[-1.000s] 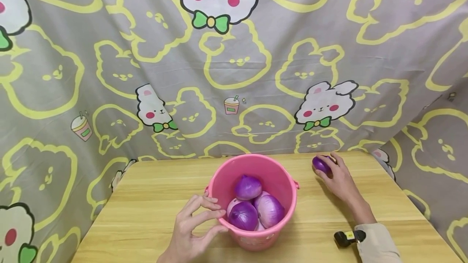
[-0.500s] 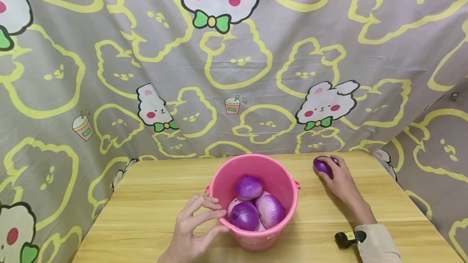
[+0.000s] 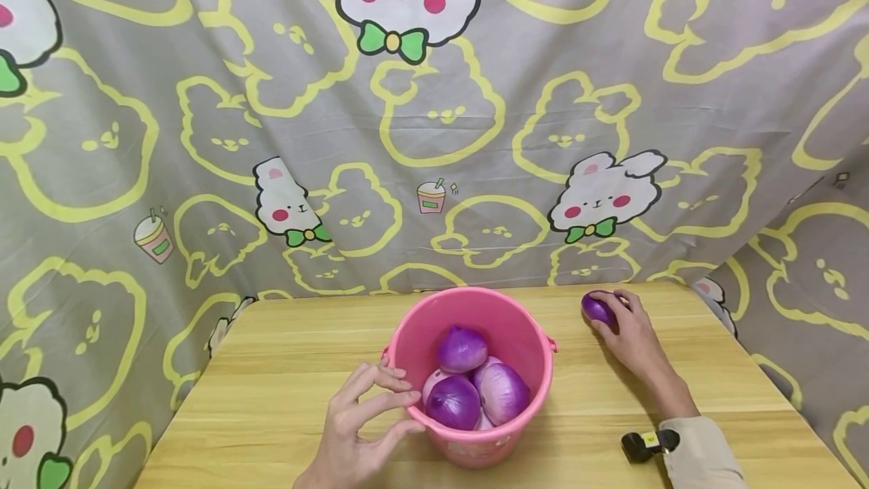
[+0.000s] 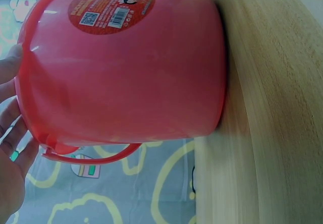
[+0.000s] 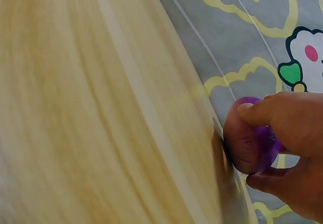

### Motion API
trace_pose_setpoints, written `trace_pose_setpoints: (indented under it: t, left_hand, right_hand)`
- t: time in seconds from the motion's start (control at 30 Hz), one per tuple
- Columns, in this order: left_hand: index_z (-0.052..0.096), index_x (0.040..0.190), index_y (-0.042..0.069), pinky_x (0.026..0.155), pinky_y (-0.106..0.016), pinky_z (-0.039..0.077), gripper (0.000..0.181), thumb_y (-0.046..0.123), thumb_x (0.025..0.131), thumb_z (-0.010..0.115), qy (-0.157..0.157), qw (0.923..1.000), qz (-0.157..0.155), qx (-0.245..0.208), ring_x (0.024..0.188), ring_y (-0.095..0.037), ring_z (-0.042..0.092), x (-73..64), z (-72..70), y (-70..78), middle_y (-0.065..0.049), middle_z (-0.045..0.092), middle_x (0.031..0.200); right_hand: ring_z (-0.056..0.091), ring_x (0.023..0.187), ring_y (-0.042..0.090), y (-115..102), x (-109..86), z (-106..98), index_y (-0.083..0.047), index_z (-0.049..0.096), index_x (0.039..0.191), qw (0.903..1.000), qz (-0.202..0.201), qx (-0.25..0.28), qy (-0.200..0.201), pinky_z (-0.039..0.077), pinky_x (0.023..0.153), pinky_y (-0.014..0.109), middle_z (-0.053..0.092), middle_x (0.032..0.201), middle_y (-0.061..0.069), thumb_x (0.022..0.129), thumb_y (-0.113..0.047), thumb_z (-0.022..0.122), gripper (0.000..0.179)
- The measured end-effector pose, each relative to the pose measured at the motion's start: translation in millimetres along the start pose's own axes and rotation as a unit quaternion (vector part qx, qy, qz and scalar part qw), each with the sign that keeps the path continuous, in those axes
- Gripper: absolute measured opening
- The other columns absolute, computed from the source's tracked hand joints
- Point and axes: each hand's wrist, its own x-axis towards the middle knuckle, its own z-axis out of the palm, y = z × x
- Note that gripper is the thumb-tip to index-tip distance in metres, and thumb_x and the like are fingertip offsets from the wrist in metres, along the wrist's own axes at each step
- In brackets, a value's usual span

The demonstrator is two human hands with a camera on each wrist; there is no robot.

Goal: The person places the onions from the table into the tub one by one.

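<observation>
A pink bucket (image 3: 468, 450) stands upright on the table, with several purple onions (image 3: 453, 403) lying inside it. My left hand (image 3: 360, 413) holds the near left part of its rim between fingers and thumb. In the left wrist view the fingers (image 4: 15, 128) lie along the rim, and the bucket's outer wall (image 4: 126, 82) fills much of the picture. Far to the right, my right hand (image 3: 631, 330) grips another purple onion (image 3: 597, 308) near the table's back edge. The right wrist view shows thumb and fingers on opposite sides of that onion (image 5: 247, 135), which sits on the tabletop.
The wood-grain table (image 3: 271, 398) ends at a patterned grey curtain (image 3: 462, 172), which also hangs at both sides. A small black device (image 3: 648, 444) is at the right wrist, by the sleeve. The bucket's handle (image 4: 96, 159) hangs down its side.
</observation>
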Motion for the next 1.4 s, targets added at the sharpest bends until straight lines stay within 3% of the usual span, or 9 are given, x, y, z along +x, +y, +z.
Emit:
trace_pose_setpoints:
  t: [0.77, 1.4]
  left_hand:
    - [0.078, 0.1, 0.004, 0.106, -0.034, 0.048, 0.021, 0.021, 0.089, 0.082, 0.002, 1.0, -0.005, 0.005, 0.098, -0.027, 0.064, -3.1, 0.7, 0.2, -0.012, 0.067, 0.095]
    - [0.078, 0.1, 0.004, 0.106, -0.032, 0.048, 0.021, 0.022, 0.089, 0.082, 0.003, 0.9999, -0.01, 0.005, 0.097, -0.028, 0.064, -1.1, 0.6, 2.4, -0.012, 0.067, 0.094]
  right_hand:
    - [0.044, 0.116, 0.061, 1.9, -0.5, -1.4, -0.006, 0.059, 0.134, 0.9998, -0.011, -0.002, 0.015, 0.041, 0.09, 0.08, 0.039, 0.138, 0.035, 0.089, -0.005, 0.076, 0.049]
    - [0.044, 0.117, 0.061, -11.6, 3.0, -15.7, -0.006, 0.062, 0.134, 0.9983, -0.034, -0.002, 0.047, 0.041, 0.092, 0.079, 0.041, 0.137, 0.034, 0.088, -0.006, 0.078, 0.049]
